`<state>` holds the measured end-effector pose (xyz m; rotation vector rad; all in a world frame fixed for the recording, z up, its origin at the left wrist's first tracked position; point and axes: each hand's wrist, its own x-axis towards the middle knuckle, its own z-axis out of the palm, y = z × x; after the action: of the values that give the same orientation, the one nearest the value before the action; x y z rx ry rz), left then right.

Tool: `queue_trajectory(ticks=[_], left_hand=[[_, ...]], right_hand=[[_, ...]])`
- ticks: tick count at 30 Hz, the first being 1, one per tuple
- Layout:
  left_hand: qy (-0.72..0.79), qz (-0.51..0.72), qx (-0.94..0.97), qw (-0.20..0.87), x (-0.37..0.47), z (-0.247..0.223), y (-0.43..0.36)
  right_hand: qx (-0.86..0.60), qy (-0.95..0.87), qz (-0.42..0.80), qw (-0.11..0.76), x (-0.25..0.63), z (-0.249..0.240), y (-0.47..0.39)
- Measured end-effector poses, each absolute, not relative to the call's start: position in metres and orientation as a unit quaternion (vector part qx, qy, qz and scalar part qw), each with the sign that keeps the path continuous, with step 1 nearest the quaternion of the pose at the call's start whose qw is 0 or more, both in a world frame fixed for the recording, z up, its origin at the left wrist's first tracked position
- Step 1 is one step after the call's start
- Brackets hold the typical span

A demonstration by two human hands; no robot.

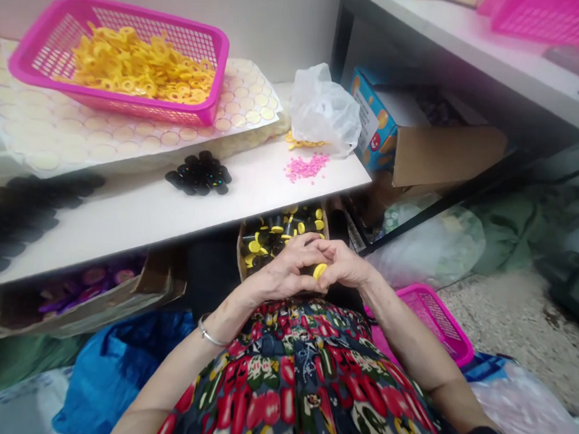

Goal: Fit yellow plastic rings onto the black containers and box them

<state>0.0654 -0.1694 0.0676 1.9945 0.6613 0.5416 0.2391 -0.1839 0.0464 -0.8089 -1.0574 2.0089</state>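
Close in front of my body, my left hand [285, 267] and my right hand [344, 264] meet with curled fingers. Between them is a small black piece with a round yellow cap [320, 271]; its yellow face shows, while most of the body is hidden by fingers. Just beneath and beyond my hands stands a cardboard box [240, 256] full of similar black pieces with yellow caps [277, 229]. On the white table [250, 204] lie a pile of black round pieces [200, 172] and a scatter of tiny pink bits [307, 167].
A pink basket [115, 106] of yellow parts stands at the back left on a circle-patterned sheet [249, 93]. Black pieces [13, 222] line the table's left side. A white plastic bag [325, 106] and an open carton [445, 156] sit right. Another pink basket [460, 344] is lower right.
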Motion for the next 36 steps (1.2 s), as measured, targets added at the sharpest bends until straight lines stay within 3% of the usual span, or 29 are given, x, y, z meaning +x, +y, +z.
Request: queue_trajectory(ticks=[9,16,23,36], left_hand=[[0.271,0.222,0.805,0.479,0.072,0.05,-0.176],[0.337,0.258,0.772,0.473,0.066,0.035,-0.186],[0.3,0.276,0.799,0.442,0.071,0.043,-0.188],[0.228,0.298,0.845,0.381,0.077,0.055,-0.195]], right_hand=[[-0.343,-0.331,0.749,0.46,0.226,0.025,-0.21],[-0.314,-0.34,0.789,0.403,0.23,0.013,-0.213],[-0.291,-0.312,0.787,0.445,0.23,0.009,-0.218],[-0.268,-0.351,0.783,0.437,0.228,0.018,-0.223]])
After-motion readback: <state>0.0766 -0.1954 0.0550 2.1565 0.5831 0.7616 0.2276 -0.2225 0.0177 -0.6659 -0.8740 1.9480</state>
